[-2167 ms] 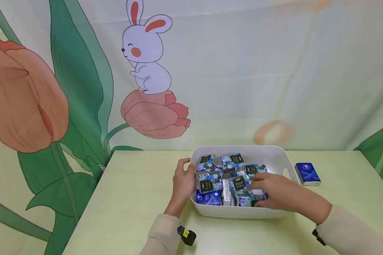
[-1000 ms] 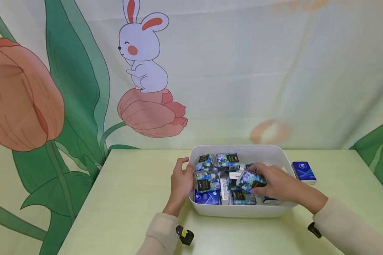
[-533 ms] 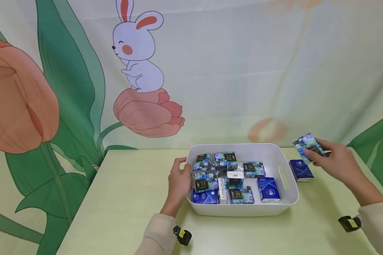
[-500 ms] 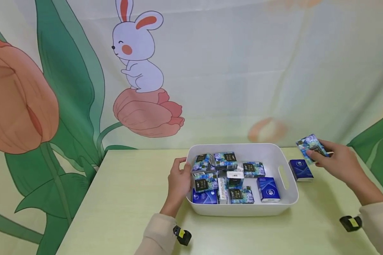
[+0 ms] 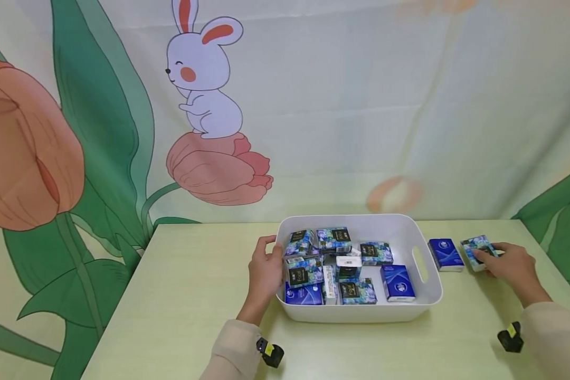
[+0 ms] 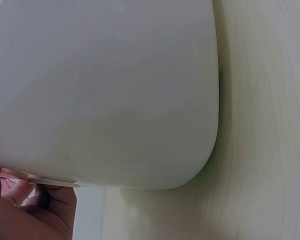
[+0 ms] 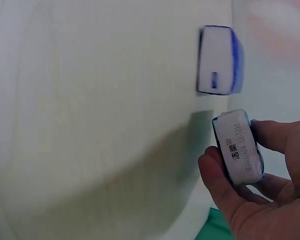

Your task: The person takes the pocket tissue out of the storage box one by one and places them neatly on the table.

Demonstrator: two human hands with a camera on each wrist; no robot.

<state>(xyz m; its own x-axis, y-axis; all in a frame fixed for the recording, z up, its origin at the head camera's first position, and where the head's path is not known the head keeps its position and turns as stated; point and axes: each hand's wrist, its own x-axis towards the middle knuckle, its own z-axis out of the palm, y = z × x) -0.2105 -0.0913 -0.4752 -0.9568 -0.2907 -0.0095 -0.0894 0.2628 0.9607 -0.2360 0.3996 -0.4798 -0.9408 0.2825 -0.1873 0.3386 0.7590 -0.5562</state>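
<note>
My right hand [image 5: 513,266] pinches a floral-printed tissue pack [image 5: 477,252] just right of a plain blue tissue pack [image 5: 446,255] on the table. In the right wrist view, thumb and fingers grip the long sides of that floral pack [image 7: 238,148], its printed white edge facing the camera; a shadow falls beside it. My left hand [image 5: 265,274] holds the left end of a white plastic basket [image 5: 356,315]. Seen from the left wrist, the fingers [image 6: 60,207] curl in at the handle opening. Inside the basket lie several floral packs [image 5: 357,291] and blue packs [image 5: 398,283], loosely heaped towards the left.
The pale wood-grain table [image 5: 195,295] extends to both sides and in front of the basket. Behind it hangs a cloth backdrop [image 5: 342,105] with a rabbit and tulips. Small black cameras [image 5: 269,352] sit at the wrists.
My right hand took a floral tissue pack out of the basket, carried it right past the blue pack, and lowered it towards the table. My left hand stayed on the basket.
</note>
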